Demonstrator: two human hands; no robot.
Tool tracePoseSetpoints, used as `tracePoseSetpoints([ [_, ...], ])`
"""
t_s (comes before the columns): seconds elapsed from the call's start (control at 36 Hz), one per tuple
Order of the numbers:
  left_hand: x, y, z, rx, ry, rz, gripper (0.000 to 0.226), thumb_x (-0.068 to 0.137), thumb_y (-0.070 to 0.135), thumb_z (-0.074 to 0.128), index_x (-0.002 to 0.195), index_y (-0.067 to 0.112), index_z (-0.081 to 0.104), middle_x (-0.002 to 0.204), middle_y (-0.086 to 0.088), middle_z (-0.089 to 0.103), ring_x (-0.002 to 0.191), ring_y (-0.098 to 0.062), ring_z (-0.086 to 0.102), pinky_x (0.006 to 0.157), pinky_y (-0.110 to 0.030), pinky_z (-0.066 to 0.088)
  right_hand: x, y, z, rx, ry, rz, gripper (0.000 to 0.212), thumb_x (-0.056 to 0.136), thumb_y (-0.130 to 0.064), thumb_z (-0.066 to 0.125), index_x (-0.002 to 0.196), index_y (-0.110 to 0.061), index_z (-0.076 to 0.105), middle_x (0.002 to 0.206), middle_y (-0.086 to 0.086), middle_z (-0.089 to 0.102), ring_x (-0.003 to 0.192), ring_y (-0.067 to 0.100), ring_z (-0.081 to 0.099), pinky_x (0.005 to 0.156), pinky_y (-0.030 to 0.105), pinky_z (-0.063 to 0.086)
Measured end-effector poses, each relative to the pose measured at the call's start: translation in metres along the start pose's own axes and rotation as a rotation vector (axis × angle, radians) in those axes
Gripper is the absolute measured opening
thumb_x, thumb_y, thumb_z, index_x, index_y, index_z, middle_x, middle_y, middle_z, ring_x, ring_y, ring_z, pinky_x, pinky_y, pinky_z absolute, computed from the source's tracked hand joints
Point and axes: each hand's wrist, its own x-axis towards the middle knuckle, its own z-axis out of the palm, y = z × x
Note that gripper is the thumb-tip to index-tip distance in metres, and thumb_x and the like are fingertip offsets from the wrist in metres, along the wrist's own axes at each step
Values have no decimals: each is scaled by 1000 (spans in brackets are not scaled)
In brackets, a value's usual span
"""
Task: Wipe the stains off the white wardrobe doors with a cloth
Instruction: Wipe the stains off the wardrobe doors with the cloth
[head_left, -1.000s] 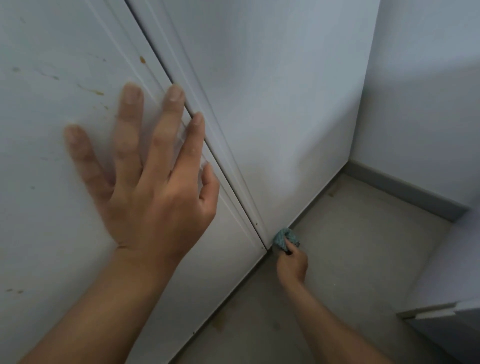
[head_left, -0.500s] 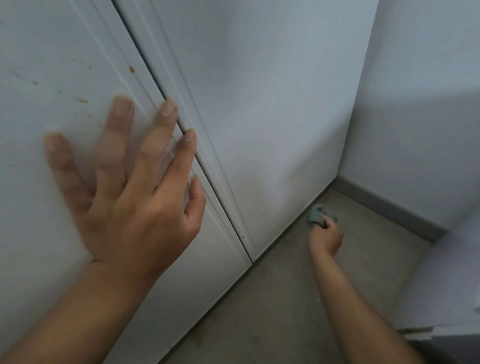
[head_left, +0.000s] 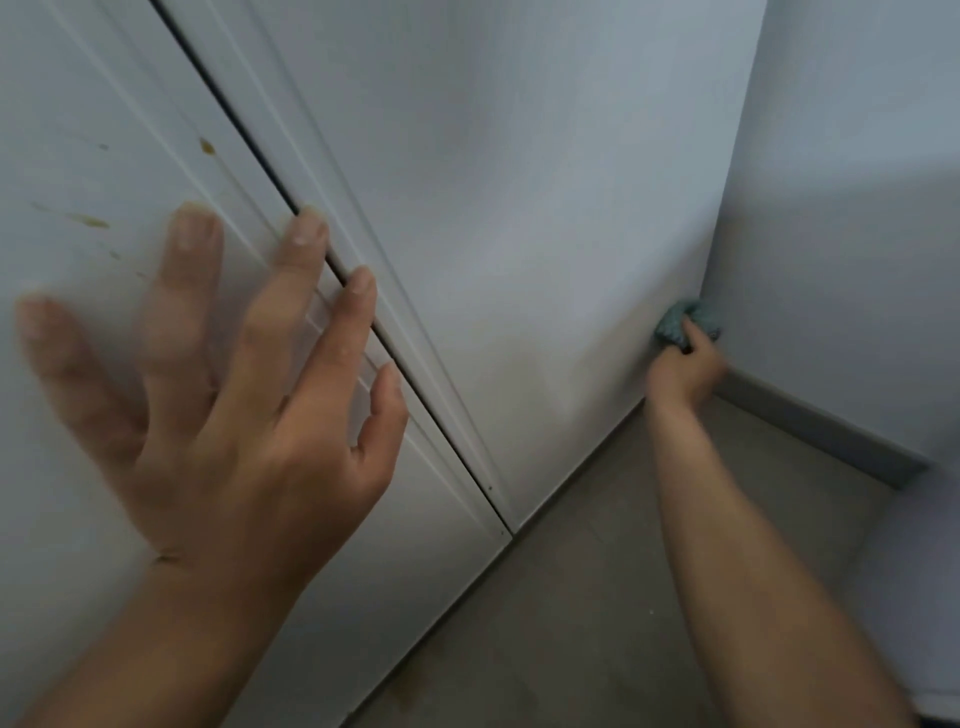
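- The left hand (head_left: 223, 415) lies released, fingers spread, flat on the left door (head_left: 78, 78); it is motion-blurred, so how hard it presses cannot be told.
- The right hand (head_left: 683, 371) grasps the bunched teal cloth (head_left: 675, 325) low against the far edge of the right door (head_left: 519, 208), just beside the wall (head_left: 857, 208) and near the floor (head_left: 597, 597).
- The brown stains (head_left: 207, 147) sit on the left door, above the left fingertips and well apart from the cloth: they may be missed if wiping keeps to the right door.
- A sliding left palm could smear them wider.
- Two fingers lie across the gap (head_left: 415, 400) between the doors; if a door shifts under the push, they may be pinched.
- The cloth is wadded small, so it may skip marks.
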Motion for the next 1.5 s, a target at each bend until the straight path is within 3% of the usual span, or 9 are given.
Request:
tracePoseSetpoints([
  [0.11, -3, -1, 4, -29, -12, 9, 52, 99, 31, 64, 148, 24, 51, 167, 5, 30, 142, -44, 46, 96, -77, 44, -30, 14, -2, -27, -16, -77, 57, 78, 14, 45, 124, -9, 71, 126, 14, 69, 118, 24, 63, 99, 14, 41],
  [0.19, -2, -4, 6, -71, -54, 7, 53, 100, 31, 61, 151, 27, 45, 170, 11, 19, 143, -41, 46, 99, -76, 43, -18, 7, -4, -72, -19, -54, 56, 79, 11, 47, 125, -11, 71, 126, 12, 70, 119, 22, 64, 96, 13, 41],
  [0.33, 1, 6, -3, 50, -1, -9, 43, 98, 32, 64, 139, 20, 63, 158, -1, 47, 151, -36, 31, 93, -77, 45, -26, -1, -7, -101, -19, -44, 58, 80, 11, 46, 128, -10, 68, 129, 17, 67, 121, 29, 62, 97, 14, 39],
  [0.5, 1, 6, -4, 87, 9, -23, 40, 98, 33, 63, 136, 19, 66, 155, -3, 52, 150, -34, 28, 93, -77, 45, -110, 17, -7, -119, -38, -93, 55, 80, 14, 48, 127, -6, 68, 130, 24, 62, 122, 37, 59, 106, 27, 39],
  [0.72, 2, 11, -4, 180, 27, -27, 38, 98, 32, 61, 133, 18, 69, 155, -1, 52, 149, -36, 38, 108, -81, 29, -87, 7, -25, -236, -117, -124, 53, 82, 12, 50, 129, -7, 67, 136, 19, 62, 126, 33, 58, 104, 21, 37],
  [0.83, 3, 13, -7, 224, 55, -34, 36, 98, 33, 61, 130, 22, 71, 154, 3, 53, 149, -32, 40, 118, -67, 17, -130, 10, -21, -200, -106, -69, 52, 81, 13, 51, 127, -6, 69, 135, 21, 61, 125, 36, 57, 106, 26, 37],
  [1.03, 5, 13, -6, 247, 77, -18, 35, 96, 33, 61, 127, 22, 73, 153, 3, 54, 148, -33, 42, 117, -66, 18, -150, 23, -27, -211, -145, -63, 51, 79, 13, 54, 123, -7, 72, 130, 17, 66, 119, 34, 61, 97, 18, 37],
  [1.33, 6, 13, -7, 245, 83, -18, 35, 97, 31, 59, 128, 21, 72, 153, 2, 54, 149, -32, 41, 118, -66, 18, -223, 28, -19, -176, -121, -10, 50, 81, 15, 55, 125, -3, 70, 131, 24, 60, 118, 40, 59, 104, 34, 42],
  [1.5, 6, 13, -7, 243, 99, -7, 34, 97, 30, 60, 127, 21, 72, 152, 2, 55, 148, -32, 42, 118, -65, 19, -193, 32, -29, -183, -175, -22, 48, 80, 15, 56, 123, -2, 70, 132, 18, 63, 120, 35, 61, 100, 16, 34],
])
